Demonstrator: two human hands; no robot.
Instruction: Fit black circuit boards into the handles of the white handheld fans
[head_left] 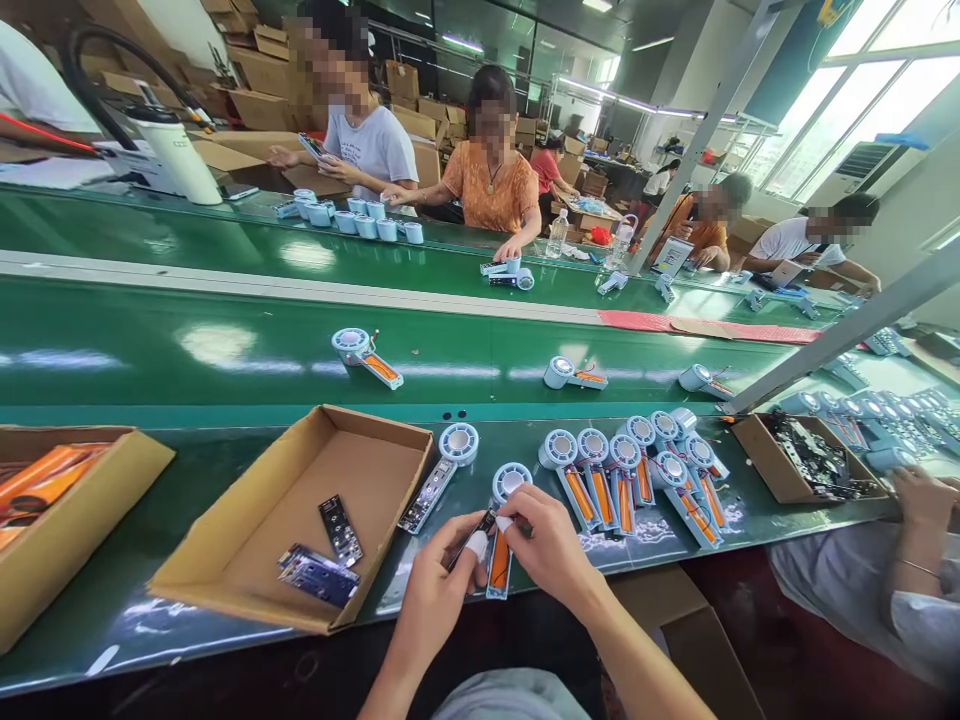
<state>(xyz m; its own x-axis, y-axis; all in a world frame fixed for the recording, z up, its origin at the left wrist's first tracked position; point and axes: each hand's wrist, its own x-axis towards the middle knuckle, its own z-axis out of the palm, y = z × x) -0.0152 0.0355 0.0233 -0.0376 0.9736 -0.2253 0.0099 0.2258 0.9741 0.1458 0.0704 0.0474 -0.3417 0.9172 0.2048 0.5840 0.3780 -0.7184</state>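
Observation:
My left hand (442, 575) is closed around a dark circuit board (472, 538), with a white finger cot on the thumb. Right beside it, my right hand (546, 540) pinches at the board's upper end; what lies between its fingertips is too small to make out. Under both hands lies a light-blue handheld fan (511, 482) with its handle uncovered, showing an orange battery (499, 562). To the left rests another fan (459, 443), its handle covered by a circuit board (430, 496). Several opened fans (592, 447) with orange batteries lie grouped to the right.
An open cardboard box (247, 520) on the left holds a few circuit boards (341, 530). Farther left, another box (142, 480) contains orange batteries. A box of dark parts (814, 455) stands right, near a co-worker's hand (926, 497). Fans (351, 345) lie on the green belt (450, 375).

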